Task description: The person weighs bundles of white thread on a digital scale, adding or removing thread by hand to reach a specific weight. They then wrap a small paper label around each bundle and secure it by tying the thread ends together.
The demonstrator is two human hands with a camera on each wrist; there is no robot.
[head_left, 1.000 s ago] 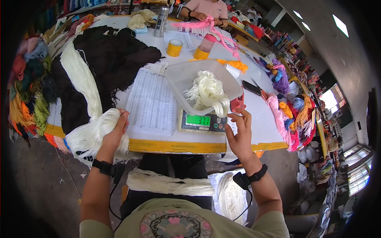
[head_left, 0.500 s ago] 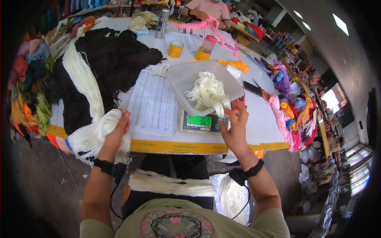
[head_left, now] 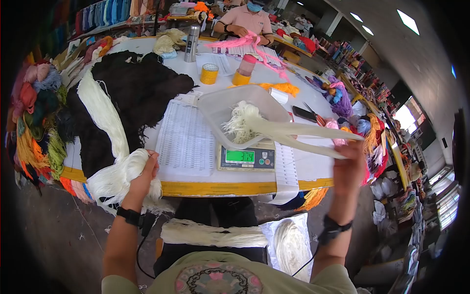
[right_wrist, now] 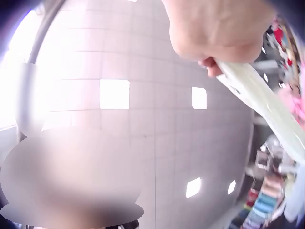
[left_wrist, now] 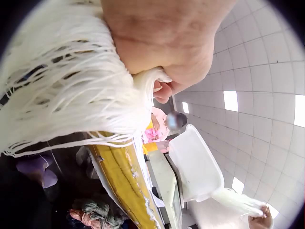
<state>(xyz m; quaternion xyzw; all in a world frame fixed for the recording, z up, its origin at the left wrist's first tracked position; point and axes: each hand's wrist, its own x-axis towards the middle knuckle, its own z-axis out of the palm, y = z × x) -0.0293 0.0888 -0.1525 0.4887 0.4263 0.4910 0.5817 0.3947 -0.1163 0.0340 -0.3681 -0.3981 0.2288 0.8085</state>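
My left hand [head_left: 143, 175] grips a thick hank of cream yarn [head_left: 115, 177] at the table's front edge. In the left wrist view, a fold of this yarn comes out between the curled fingers and loose strands hang beside them. My right hand [head_left: 348, 166], blurred, holds the end of a second white yarn hank [head_left: 289, 130] off to the right. That hank stretches from the hand into a translucent plastic tub [head_left: 209, 109], where its frayed end lies bunched. Under the tub sits a digital scale [head_left: 246, 165] with a lit green display.
Left of the tub lie a printed sheet [head_left: 183, 139] and a heap of black yarn [head_left: 139, 81]. Yellow tape rolls [head_left: 209, 74] and a steel flask [head_left: 192, 44] stand farther back. Colourful yarn bundles [head_left: 372, 142] hang at the right edge. Across the table a person [head_left: 247, 22] handles pink yarn.
My right hand has taken hold of the white yarn at the tub's front rim and pulled it rightward into a taut length. The left hand keeps its hold in nearly the same place.
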